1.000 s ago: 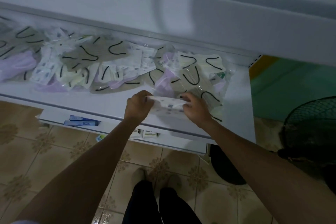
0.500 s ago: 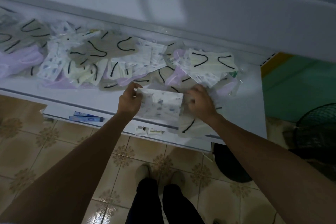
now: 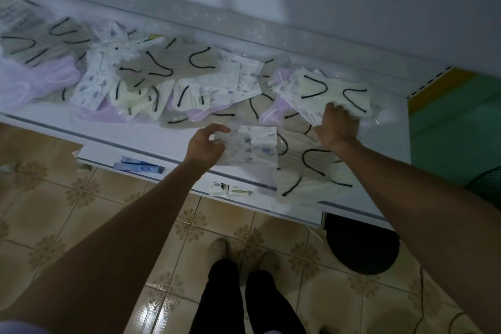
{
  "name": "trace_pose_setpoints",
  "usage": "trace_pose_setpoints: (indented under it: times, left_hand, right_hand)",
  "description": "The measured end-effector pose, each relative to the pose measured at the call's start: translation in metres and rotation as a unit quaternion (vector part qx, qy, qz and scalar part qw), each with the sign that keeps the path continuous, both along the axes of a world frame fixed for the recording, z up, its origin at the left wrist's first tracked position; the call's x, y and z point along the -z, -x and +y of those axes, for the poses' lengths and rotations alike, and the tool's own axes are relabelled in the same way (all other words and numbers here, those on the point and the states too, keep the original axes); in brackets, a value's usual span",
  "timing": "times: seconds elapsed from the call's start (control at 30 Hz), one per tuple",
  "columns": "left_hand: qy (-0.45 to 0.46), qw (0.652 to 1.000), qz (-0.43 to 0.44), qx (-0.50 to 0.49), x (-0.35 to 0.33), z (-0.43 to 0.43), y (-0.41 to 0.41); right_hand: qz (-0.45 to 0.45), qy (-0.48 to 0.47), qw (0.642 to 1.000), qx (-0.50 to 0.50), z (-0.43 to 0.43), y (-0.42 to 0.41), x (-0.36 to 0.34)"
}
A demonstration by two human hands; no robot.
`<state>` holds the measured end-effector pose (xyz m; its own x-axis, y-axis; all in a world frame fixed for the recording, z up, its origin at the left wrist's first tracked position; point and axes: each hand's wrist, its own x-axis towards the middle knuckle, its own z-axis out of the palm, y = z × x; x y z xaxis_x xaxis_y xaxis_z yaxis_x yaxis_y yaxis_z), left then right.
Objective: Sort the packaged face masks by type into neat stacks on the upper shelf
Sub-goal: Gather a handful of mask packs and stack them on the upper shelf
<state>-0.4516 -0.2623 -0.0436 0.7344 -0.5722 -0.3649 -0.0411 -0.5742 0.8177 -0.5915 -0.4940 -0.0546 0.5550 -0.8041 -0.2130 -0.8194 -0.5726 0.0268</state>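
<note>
4 types show in the loose heap (image 3: 173, 81) on the upper shelf (image 3: 135, 141): printed, cream, taupe, lilac; the packs overlap too much for an exact count. The left hand (image 3: 207, 145) pinches the left edge of 1 printed pack (image 3: 248, 145) at the shelf front, and the right hand (image 3: 337, 127) rests on 1 cream pack (image 3: 334, 89), grip unclear. The packs look light, floppy and slick, so an edge pinch likely beats the flat face.

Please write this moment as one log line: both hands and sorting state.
left hand: pinches patterned mask packet | right hand: touches cream mask packet | shelf: masks mixed, no neat stacks
</note>
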Motion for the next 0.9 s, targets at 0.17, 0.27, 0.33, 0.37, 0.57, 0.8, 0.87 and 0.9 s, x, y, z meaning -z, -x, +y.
trace_pose_setpoints:
  times: [0.17, 0.27, 0.33, 0.37, 0.57, 0.8, 0.87, 0.9]
  left_hand:
    - [-0.016, 0.999, -0.002, -0.032, 0.005, 0.004, -0.006]
    - [-0.009, 0.996, 0.03, -0.084, 0.009, 0.004, -0.007]
    - [-0.007, 0.994, 0.039, -0.098, 0.01, 0.004, -0.006]
    - [-0.005, 0.994, 0.045, -0.104, 0.01, 0.004, -0.006]
    - [0.033, 0.987, 0.1, -0.12, 0.016, 0.005, -0.011]
    - [0.087, 0.981, 0.13, -0.118, 0.015, -0.003, -0.01]
    - [0.097, 0.972, 0.159, -0.144, 0.015, -0.006, -0.009]
    - [0.097, 0.968, 0.17, -0.157, 0.016, -0.007, -0.008]
  right_hand:
    - [0.053, 0.035, 0.996, -0.063, -0.004, -0.001, 0.002]
    - [0.01, 0.01, 0.998, -0.068, -0.008, 0.0, 0.009]
    - [-0.013, -0.034, 0.997, -0.066, -0.013, -0.002, 0.013]
    - [-0.012, -0.039, 0.996, -0.074, -0.015, -0.004, 0.014]
    - [0.008, 0.029, 0.992, -0.123, -0.023, -0.01, 0.003]
    - [-0.043, -0.056, 0.969, -0.235, 0.03, 0.004, 0.002]
    - [-0.099, -0.068, 0.942, -0.313, 0.05, 0.007, 0.005]
    - [-0.12, -0.069, 0.928, -0.346, 0.06, 0.007, 0.006]
